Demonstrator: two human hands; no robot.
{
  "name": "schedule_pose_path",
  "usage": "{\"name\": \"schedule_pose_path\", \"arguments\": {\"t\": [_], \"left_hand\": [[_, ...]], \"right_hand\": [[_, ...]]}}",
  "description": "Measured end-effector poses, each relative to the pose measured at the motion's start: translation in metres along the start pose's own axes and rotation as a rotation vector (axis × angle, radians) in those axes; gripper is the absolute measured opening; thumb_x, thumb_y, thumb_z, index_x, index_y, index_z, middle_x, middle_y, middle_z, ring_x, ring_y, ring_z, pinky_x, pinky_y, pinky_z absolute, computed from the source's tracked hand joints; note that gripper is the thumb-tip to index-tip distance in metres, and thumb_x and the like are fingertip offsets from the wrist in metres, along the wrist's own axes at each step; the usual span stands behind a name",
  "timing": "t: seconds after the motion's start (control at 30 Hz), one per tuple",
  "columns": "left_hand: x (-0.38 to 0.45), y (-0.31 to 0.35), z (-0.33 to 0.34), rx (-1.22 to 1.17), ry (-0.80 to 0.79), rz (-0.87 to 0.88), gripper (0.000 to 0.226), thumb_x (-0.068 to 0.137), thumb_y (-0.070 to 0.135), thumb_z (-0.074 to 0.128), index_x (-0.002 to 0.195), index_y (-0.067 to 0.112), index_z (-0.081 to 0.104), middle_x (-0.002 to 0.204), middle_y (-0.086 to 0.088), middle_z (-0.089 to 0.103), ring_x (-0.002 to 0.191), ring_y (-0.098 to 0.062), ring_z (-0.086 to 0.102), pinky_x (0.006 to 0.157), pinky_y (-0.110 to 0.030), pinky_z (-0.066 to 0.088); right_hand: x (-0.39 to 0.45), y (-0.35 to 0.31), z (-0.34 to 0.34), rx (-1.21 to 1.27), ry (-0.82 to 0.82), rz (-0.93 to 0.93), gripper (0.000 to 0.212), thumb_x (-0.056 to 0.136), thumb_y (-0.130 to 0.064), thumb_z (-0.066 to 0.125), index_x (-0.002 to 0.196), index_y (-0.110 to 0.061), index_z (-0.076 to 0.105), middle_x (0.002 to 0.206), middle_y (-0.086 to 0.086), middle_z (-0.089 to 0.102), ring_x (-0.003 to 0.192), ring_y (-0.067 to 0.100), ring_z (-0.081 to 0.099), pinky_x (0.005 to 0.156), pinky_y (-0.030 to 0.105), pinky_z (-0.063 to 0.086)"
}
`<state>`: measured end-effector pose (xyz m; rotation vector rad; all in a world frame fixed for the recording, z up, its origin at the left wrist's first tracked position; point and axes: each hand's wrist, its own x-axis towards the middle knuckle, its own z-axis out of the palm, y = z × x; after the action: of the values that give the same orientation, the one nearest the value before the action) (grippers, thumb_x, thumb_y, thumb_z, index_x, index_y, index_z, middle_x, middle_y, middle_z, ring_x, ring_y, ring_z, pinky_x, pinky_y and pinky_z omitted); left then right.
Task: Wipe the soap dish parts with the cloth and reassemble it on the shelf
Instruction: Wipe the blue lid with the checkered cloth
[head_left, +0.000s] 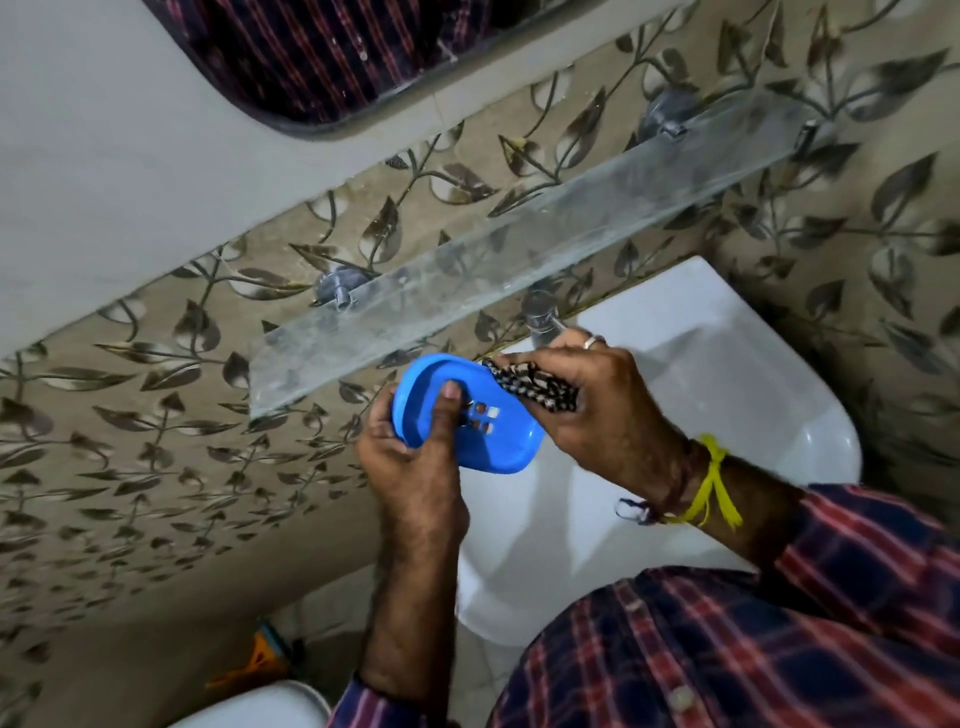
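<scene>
**Soap dish part held over the basin, cloth applied at its far end**

Left hand (415, 457), at centre frame, grips the blue soap dish part (457, 415): your thumb lies across its upper face, just beside the drain holes, and your fingers curl beneath its near edge. Your right hand (587, 410), immediately to its right, is clenched round the bunched dark-and-light patterned cloth (524, 387) and presses it against the part's far right end.

Location: the part is in the air, just below the lower left corner of the glass shelf (519, 249), which runs diagonally from centre left to upper right, and above the left rim of the white washbasin (727, 395). The shelf carries nothing visible. Only one dish part is in view; I cannot tell where the other is.

Contents: the part holds no soap and no visible water. The visible part of the basin's bowl holds nothing, though your arms cover part of it.

Risks, as I judge them:
- Your left grip is at one end only. Hard wiping at the other end could lever the part out of your fingers and drop it into the basin or to the floor.
- The thumb covers part of the face; that patch goes unwiped unless you shift your grip.
- The shelf corner is close; an upward stroke could knock the part against the glass.
</scene>
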<state>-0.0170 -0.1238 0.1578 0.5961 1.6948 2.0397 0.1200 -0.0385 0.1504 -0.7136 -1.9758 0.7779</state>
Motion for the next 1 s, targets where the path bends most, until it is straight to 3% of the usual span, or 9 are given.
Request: {"name": "schedule_pose_path", "arguments": {"t": [0.17, 0.37, 0.5, 0.6, 0.7, 0.77, 0.87, 0.93, 1.0], "left_hand": [[-0.005, 0.0, 0.0, -0.04, 0.05, 0.037, 0.024, 0.085, -0.004, 0.073, 0.09, 0.019, 0.068, 0.073, 0.011, 0.075, 0.066, -0.003, 0.068, 0.062, -0.016, 0.054], [-0.006, -0.006, 0.009, -0.172, 0.139, 0.104, 0.033, 0.086, -0.002, 0.072, 0.087, 0.03, 0.076, 0.081, 0.013, 0.076, 0.076, -0.001, 0.07, 0.07, -0.017, 0.056], [-0.013, -0.014, 0.013, -0.234, 0.056, -0.09, 0.019, 0.084, 0.006, 0.072, 0.09, 0.023, 0.073, 0.082, 0.008, 0.074, 0.074, -0.008, 0.068, 0.072, -0.028, 0.058], [-0.012, -0.013, 0.004, 0.137, -0.033, 0.002, 0.023, 0.079, 0.011, 0.08, 0.091, 0.024, 0.067, 0.086, 0.009, 0.074, 0.077, -0.005, 0.069, 0.072, -0.038, 0.057], [-0.016, -0.009, -0.007, 0.716, -0.161, 0.401, 0.061, 0.081, 0.028, 0.083, 0.132, 0.024, 0.05, 0.127, 0.009, 0.06, 0.112, -0.01, 0.06, 0.089, -0.036, 0.052], [-0.024, -0.006, -0.006, 1.035, -0.244, 0.567, 0.082, 0.076, 0.054, 0.079, 0.142, 0.019, 0.045, 0.138, -0.003, 0.054, 0.123, -0.023, 0.049, 0.098, -0.04, 0.045], [-0.035, -0.004, 0.004, 1.268, -0.318, 0.52, 0.112, 0.062, 0.081, 0.066, 0.146, 0.009, 0.044, 0.141, -0.012, 0.054, 0.126, -0.028, 0.041, 0.094, -0.047, 0.05], [-0.035, -0.008, 0.006, 1.267, -0.359, 0.452, 0.119, 0.059, 0.077, 0.072, 0.149, 0.006, 0.04, 0.141, -0.014, 0.055, 0.127, -0.031, 0.047, 0.094, -0.045, 0.05], [-0.029, -0.012, 0.007, 1.216, -0.374, 0.375, 0.107, 0.064, 0.06, 0.081, 0.15, 0.015, 0.038, 0.136, -0.007, 0.058, 0.122, -0.028, 0.053, 0.089, -0.037, 0.049]], "right_hand": [[-0.015, 0.0, 0.003, 0.115, 0.063, 0.248, 0.022, 0.083, -0.025, 0.075, 0.105, -0.025, 0.073, 0.075, -0.004, 0.067, 0.055, 0.014, 0.065, 0.052, 0.03, 0.055], [-0.018, -0.009, 0.012, 0.311, 0.195, 0.467, 0.019, 0.079, -0.015, 0.079, 0.097, -0.022, 0.076, 0.084, -0.016, 0.078, 0.078, 0.0, 0.073, 0.073, 0.023, 0.06], [-0.002, -0.007, 0.004, 0.166, 0.27, 0.443, 0.016, 0.078, -0.007, 0.077, 0.092, -0.014, 0.078, 0.08, -0.006, 0.078, 0.074, 0.008, 0.072, 0.073, 0.028, 0.061], [0.011, -0.003, -0.007, -0.046, 0.219, 0.28, 0.015, 0.077, -0.003, 0.075, 0.088, -0.014, 0.077, 0.075, 0.004, 0.073, 0.072, 0.017, 0.068, 0.07, 0.032, 0.057], [0.019, -0.001, -0.015, -0.261, 0.139, 0.171, 0.017, 0.075, -0.005, 0.075, 0.089, -0.014, 0.077, 0.071, 0.013, 0.067, 0.072, 0.033, 0.065, 0.065, 0.036, 0.054], [0.022, -0.001, -0.016, -0.325, 0.091, 0.117, 0.014, 0.075, -0.005, 0.073, 0.086, -0.013, 0.075, 0.069, 0.013, 0.065, 0.071, 0.033, 0.063, 0.061, 0.035, 0.052], [0.025, -0.001, -0.015, -0.384, -0.031, 0.074, 0.013, 0.074, -0.005, 0.066, 0.086, -0.008, 0.071, 0.072, 0.014, 0.063, 0.074, 0.035, 0.06, 0.062, 0.039, 0.05], [0.026, -0.002, -0.015, -0.375, -0.064, 0.059, 0.014, 0.074, -0.006, 0.064, 0.087, -0.007, 0.071, 0.073, 0.015, 0.063, 0.074, 0.034, 0.06, 0.062, 0.038, 0.048], [0.028, -0.003, -0.012, -0.356, -0.071, 0.061, 0.016, 0.076, -0.008, 0.064, 0.089, -0.008, 0.072, 0.074, 0.016, 0.063, 0.075, 0.034, 0.06, 0.063, 0.039, 0.049]]}}
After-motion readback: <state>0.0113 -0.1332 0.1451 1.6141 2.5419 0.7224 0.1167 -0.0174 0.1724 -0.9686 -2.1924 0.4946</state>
